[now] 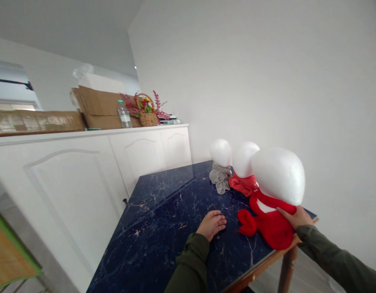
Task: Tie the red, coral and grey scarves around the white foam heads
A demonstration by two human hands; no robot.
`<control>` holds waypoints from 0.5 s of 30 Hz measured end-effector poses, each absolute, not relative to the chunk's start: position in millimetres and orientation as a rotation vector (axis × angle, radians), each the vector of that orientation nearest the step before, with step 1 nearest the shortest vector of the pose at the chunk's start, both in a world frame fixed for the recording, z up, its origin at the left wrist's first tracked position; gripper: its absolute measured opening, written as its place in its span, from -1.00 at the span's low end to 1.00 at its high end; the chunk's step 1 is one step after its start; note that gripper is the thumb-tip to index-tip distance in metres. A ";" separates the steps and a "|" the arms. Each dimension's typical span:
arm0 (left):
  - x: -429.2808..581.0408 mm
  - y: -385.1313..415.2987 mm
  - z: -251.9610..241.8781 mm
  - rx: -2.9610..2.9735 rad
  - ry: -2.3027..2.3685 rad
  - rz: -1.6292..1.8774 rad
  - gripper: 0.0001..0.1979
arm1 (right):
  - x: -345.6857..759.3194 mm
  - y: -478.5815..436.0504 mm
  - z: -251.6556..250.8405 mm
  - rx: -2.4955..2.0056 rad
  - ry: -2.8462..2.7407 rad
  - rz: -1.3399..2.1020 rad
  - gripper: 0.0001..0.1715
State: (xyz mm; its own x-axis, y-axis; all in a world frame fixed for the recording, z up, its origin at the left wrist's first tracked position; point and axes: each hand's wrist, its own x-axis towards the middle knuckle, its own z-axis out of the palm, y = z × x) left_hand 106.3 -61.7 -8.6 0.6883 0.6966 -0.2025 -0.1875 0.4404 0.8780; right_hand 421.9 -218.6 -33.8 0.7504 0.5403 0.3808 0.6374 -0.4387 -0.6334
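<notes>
Three white foam heads stand in a row on a dark blue marble table [163, 228]. The nearest foam head [279, 175] wears a red scarf [268, 226] round its neck. My right hand [293, 217] grips the scarf at the neck's right side, fingers curled against it. The middle foam head [245, 158] also has a red scarf [243, 185]. The far foam head [220, 152] has a grey scarf [220, 179]. My left hand [212, 224] rests on the tabletop left of the nearest scarf, fingers loosely extended, holding nothing.
White cabinets [84, 175] line the wall on the left. On top of them are cardboard boxes [99, 108], a water bottle [124, 114] and a wicker basket with red flowers [147, 112]. The table's wooden leg [287, 264] shows at the right edge.
</notes>
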 end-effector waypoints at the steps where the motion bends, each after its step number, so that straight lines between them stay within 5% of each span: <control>1: 106.5 -62.2 -7.8 0.967 0.609 0.590 -0.70 | 424.3 -221.7 -36.8 -2.159 -0.843 -0.176 -0.46; 15: 106.4 -65.8 -4.7 1.037 0.612 0.559 -0.69 | 399.0 -232.5 -43.6 -1.875 -0.447 -0.113 -0.66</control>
